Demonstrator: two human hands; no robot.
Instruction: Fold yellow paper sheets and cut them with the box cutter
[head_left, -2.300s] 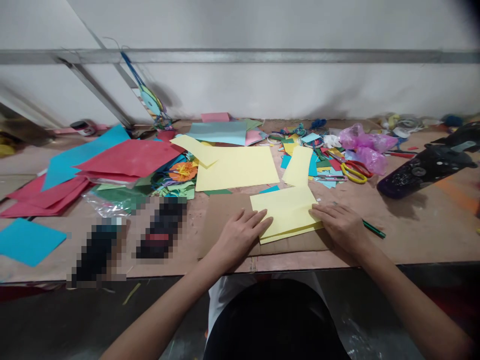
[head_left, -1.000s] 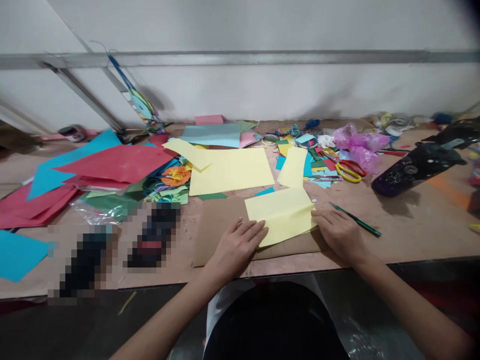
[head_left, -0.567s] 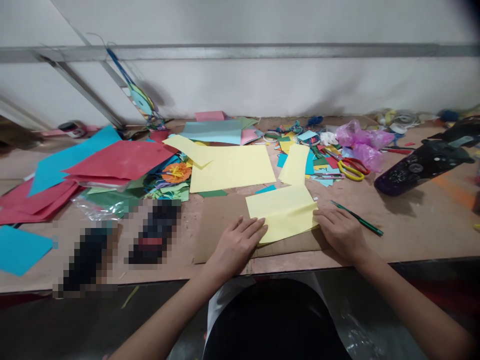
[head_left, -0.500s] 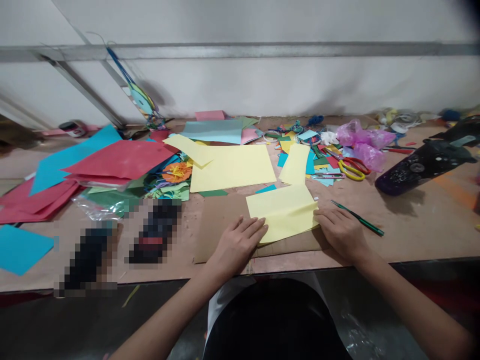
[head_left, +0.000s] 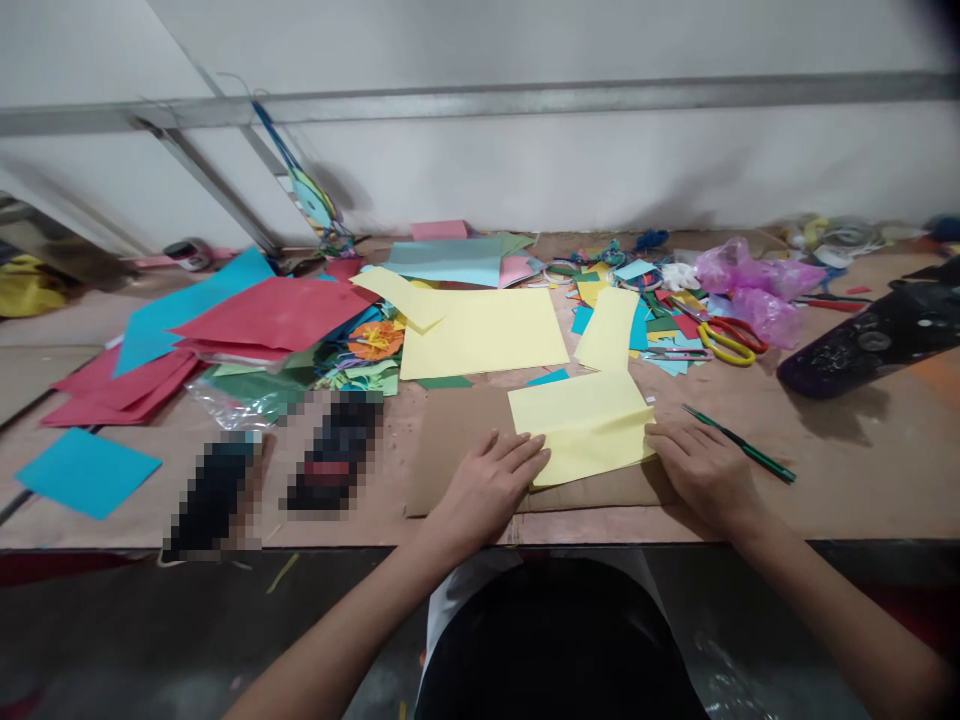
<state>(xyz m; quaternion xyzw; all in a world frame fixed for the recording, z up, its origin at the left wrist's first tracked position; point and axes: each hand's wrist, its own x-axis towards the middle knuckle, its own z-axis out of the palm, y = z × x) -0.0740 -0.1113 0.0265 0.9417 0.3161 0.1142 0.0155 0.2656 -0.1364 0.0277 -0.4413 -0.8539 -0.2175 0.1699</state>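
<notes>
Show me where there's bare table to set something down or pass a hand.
Best: table right of the green pen, below the dark bottle. Narrow strip left of the cardboard. Crowded: red sheets far left; scissors and pink bag at back right.

bare tabletop (head_left: 847,480) at right, green pen (head_left: 750,448) and dark bottle (head_left: 862,345) obstructing

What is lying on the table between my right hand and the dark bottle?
Between your right hand and the dark bottle lies a thin green tool, perhaps a pen. The head view shows this.
</notes>
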